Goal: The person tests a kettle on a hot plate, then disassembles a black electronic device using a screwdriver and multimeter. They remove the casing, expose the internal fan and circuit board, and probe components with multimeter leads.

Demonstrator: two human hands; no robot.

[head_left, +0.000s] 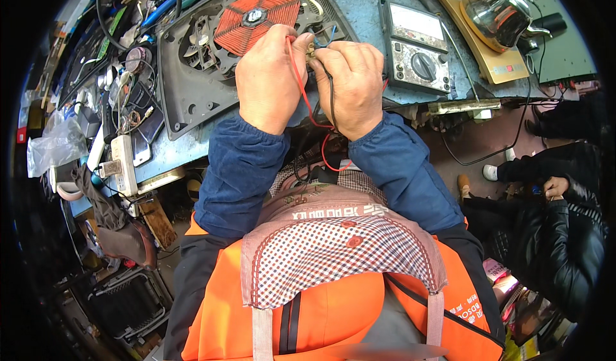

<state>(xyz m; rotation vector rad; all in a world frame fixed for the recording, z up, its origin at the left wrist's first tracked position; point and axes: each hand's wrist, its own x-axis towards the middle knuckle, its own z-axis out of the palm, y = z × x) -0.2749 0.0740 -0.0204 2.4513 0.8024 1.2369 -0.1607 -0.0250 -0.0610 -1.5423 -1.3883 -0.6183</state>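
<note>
My left hand [268,72] is closed with the red test lead [298,72] running out past its thumb. Beside it, my right hand [353,82] is closed on the black test lead [332,95]. The fingertips of both hands meet around a small brassy part [312,50] that I cannot make out well; thin wires show just beyond it. Under and behind my hands lies an opened induction cooker base [186,98] with a red hexagonal coil [250,18]. To the right rests an analog multimeter [417,50] with a round dial.
Tools, cables and loose parts crowd the bench [359,8] at left, near a white power strip [124,165]. A glass kettle [497,18] sits on a gold cooker panel [507,69] at far right. Another person [558,226] in dark clothes is at the right.
</note>
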